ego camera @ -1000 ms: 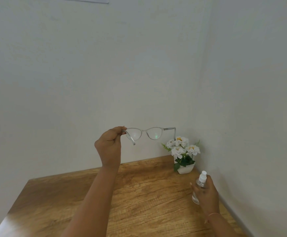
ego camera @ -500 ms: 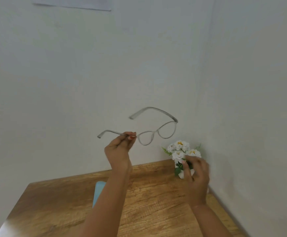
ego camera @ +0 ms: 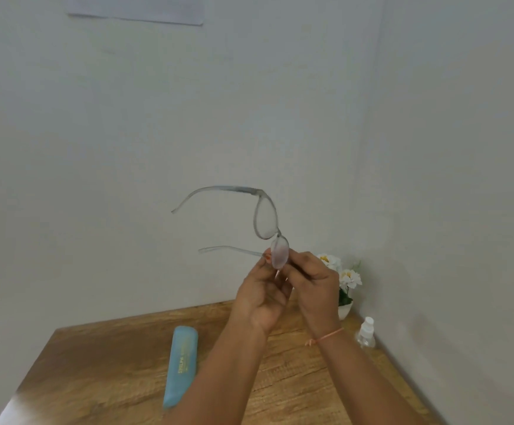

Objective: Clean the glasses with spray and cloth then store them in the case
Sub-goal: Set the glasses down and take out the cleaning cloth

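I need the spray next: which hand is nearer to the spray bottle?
Right. The right hand is above and left of the spray bottle; the left hand is farther left. Both hold the glasses.

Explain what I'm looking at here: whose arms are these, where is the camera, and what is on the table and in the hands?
There is no machine here: a person works with two bare hands. Every picture comes from one wide-angle camera worn on the person's head, looking forward and down, so the arms reach in from the bottom edge. The left hand pinches the glasses near one temple's hinge, and the right hand holds the rim of the lower lens; the glasses are raised in the air, temples unfolded. On the wooden table sit a light blue case and, by the wall, a small spray bottle and a pot of white flowers. No cloth is in view.
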